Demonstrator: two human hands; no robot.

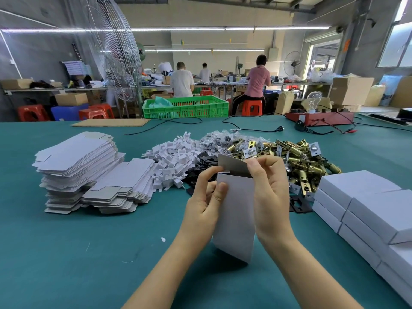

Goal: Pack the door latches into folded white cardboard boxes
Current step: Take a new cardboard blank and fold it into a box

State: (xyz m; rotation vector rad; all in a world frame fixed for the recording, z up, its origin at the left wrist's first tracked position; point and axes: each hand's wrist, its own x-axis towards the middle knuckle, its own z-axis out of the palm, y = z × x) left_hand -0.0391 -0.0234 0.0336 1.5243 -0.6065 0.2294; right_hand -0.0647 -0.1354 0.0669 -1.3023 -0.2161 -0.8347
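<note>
I hold a white cardboard box (pixel 236 215) upright above the green table (pixel 66 253), its grey-lined top flap standing open. My left hand (pixel 206 201) grips the box's left side, thumb on its front face. My right hand (pixel 268 190) grips the right side and pinches the open flap at the top. Behind the box lies a heap of brass door latches (pixel 298 157). What is inside the box is hidden.
Flat unfolded white boxes (pixel 78 170) are stacked at left. White plastic inserts (pixel 171 161), black plates (pixel 205 163) and bagged parts (pixel 218 139) lie mid-table. Closed white boxes (pixel 365 210) are stacked at right. A red tester with a bulb (pixel 318 117) and cables sit farther back.
</note>
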